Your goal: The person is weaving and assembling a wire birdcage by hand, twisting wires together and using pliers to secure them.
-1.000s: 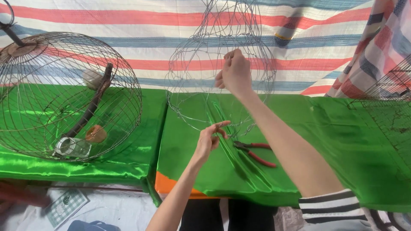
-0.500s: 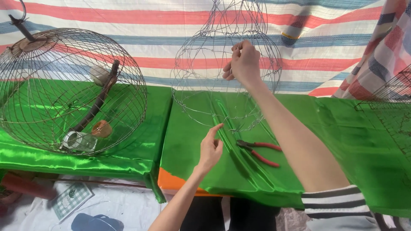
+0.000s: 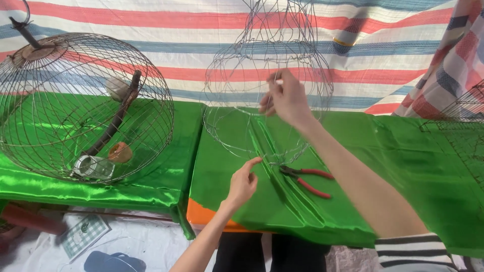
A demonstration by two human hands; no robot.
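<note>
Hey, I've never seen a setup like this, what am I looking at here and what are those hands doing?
This is one picture from a camera worn on a person's head, looking down at their own two bare hands. The right hand pinches a thin wire of a half-built wire cage frame standing on a table covered in shiny green cloth. The left hand points a finger at the frame's lower rim. Red-handled pliers lie on the cloth beside it. To the left sits a finished round wire cage with a wooden perch inside.

Wire frame standing on the table, pliers on the table just before the frame, domed cage left of the frame, cup inside the cage.
</note>
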